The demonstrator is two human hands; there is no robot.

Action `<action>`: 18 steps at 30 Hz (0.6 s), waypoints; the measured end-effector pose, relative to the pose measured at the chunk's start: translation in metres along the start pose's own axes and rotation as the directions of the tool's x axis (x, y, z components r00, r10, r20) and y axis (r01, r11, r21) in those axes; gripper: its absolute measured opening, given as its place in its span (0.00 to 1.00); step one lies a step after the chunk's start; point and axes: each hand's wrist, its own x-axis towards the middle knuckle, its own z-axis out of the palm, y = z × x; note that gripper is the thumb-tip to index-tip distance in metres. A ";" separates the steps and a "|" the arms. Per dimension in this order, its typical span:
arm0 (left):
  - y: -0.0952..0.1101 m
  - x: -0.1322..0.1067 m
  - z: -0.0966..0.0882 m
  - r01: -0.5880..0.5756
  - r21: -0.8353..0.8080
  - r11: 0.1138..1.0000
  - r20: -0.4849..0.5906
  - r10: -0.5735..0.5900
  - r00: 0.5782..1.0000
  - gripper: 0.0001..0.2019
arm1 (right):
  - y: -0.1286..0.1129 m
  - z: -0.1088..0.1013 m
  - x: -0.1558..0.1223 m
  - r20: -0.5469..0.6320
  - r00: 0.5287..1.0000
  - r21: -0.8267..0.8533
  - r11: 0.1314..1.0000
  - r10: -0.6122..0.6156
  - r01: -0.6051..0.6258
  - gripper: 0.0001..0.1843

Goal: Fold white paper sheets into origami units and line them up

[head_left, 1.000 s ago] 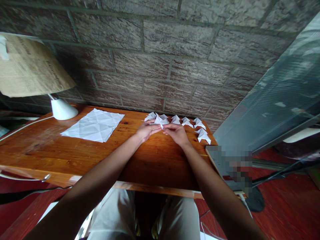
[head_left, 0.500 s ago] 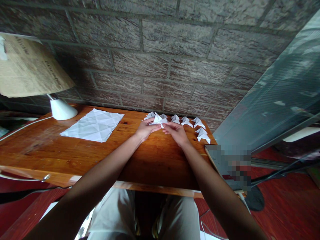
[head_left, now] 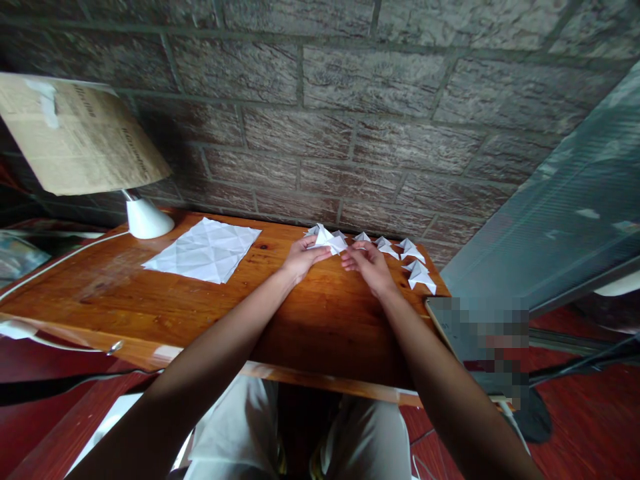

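Observation:
A folded white paper piece [head_left: 329, 241] with pointed corners is held up over the far side of the table. My left hand [head_left: 300, 259] is closed on its left side, thumb along the front edge. Just right of the piece is my right hand [head_left: 369, 265], its fingers loosely bent and slightly apart, the tips close to the paper's right corner. Whether they still touch it is hard to see. Behind and beside the hands stand several similar folded paper pieces [head_left: 411, 250], some partly hidden. One more folded piece [head_left: 420, 277] sits in front of them at the right.
Creased white paper sheets [head_left: 203, 250] lie on the wooden table [head_left: 320, 333] to the left. A lamp with a paper shade [head_left: 149, 220] stands at the back left. A flat, partly blurred device [head_left: 450, 327] is at the right edge. A brick wall [head_left: 320, 120] rises behind.
The view has swung slightly left, so everything appears further right. My right fingers have drawn back from the paper piece, while my left hand still grips it.

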 end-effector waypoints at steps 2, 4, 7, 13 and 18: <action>0.000 -0.001 0.001 0.023 0.035 0.999 0.016 -0.023 1.000 0.20 | -0.001 -0.003 0.001 -0.040 0.998 0.036 0.998 0.057 -0.056 0.17; 0.000 -0.001 0.001 0.034 0.058 0.998 0.022 -0.036 0.999 0.20 | 0.000 -0.005 0.002 -0.014 0.995 0.056 0.994 0.094 -0.093 0.17; 0.000 -0.001 0.000 0.035 0.063 0.997 0.016 -0.037 0.999 0.21 | 0.004 -0.005 0.002 0.034 0.993 0.085 0.990 0.112 -0.115 0.16; -0.001 -0.001 -0.001 0.057 0.052 0.997 0.058 -0.060 0.997 0.20 | 0.009 -0.003 0.004 0.000 0.991 0.112 0.984 0.136 -0.135 0.16; -0.004 -0.001 0.001 0.057 0.058 0.997 0.089 -0.062 0.994 0.22 | 0.009 -0.005 0.004 0.016 0.984 0.119 0.977 0.176 -0.177 0.15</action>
